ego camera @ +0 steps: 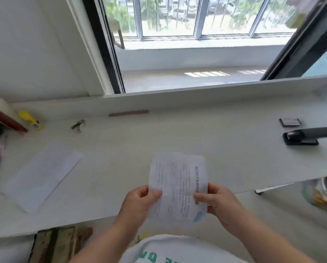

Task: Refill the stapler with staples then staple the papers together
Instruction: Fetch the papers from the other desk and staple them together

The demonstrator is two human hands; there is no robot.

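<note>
I hold a printed paper [177, 183] upright above the front edge of the white desk [158, 133]. My left hand [139, 204] pinches its lower left edge, and my right hand [217, 202] pinches its lower right edge. A black stapler [307, 136] lies closed at the far right of the desk, well away from both hands. Just behind it sits a small dark staple box [289, 122]. Another white sheet [43, 173] lies flat on the left part of the desk.
A metal staple remover [78, 124] and a yellow tool [30, 119] lie at the back left, beside a dark red item [5, 118]. A brown pencil [128, 112] rests along the back ledge. The desk's right end stops near a clear container [322, 190] below.
</note>
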